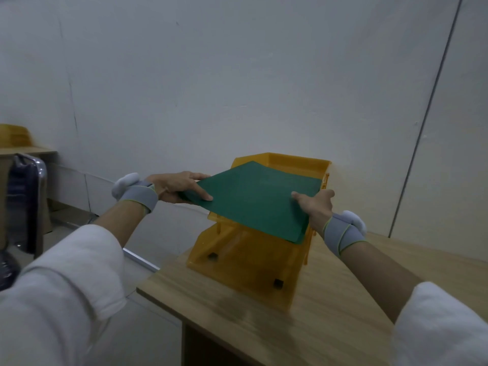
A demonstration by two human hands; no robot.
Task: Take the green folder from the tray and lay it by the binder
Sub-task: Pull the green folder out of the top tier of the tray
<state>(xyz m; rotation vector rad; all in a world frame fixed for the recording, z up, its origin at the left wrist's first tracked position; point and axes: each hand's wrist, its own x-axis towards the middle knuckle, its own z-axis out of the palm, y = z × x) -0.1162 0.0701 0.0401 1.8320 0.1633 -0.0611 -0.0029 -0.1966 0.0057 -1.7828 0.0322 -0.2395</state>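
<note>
A flat green folder (256, 199) hangs over the upper tier of an orange stacked tray (295, 165) on a wooden table. My left hand (177, 187) grips the folder's left edge, thumb on top. My right hand (315, 204) pinches its right edge, thumb on top. The folder's near corner sticks out past the tray's front. Both wrists wear grey straps. No binder is in view.
The wooden table (330, 320) reaches toward me, its left edge and corner near the tray. A white wall stands close behind. At far left are a dark chair (23, 202) with a chrome frame and another desk bearing an orange tray (14, 136).
</note>
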